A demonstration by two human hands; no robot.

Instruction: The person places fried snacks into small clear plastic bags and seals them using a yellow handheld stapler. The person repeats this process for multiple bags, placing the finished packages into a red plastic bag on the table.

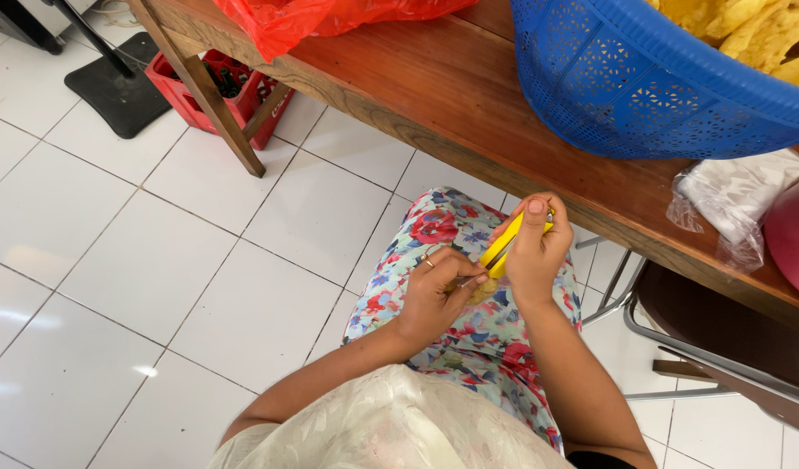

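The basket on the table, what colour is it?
Blue: the perforated basket shows clearly in the head view.

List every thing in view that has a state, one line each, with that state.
yellow tool: held over the lap, gripped by both hands
right hand: closed around the tool's upper end
left hand: fingers pinched at the tool's lower end
blue basket: on the wooden table, holding yellow pieces
red plastic bag: crumpled on the table
red crate: on the floor, under the table
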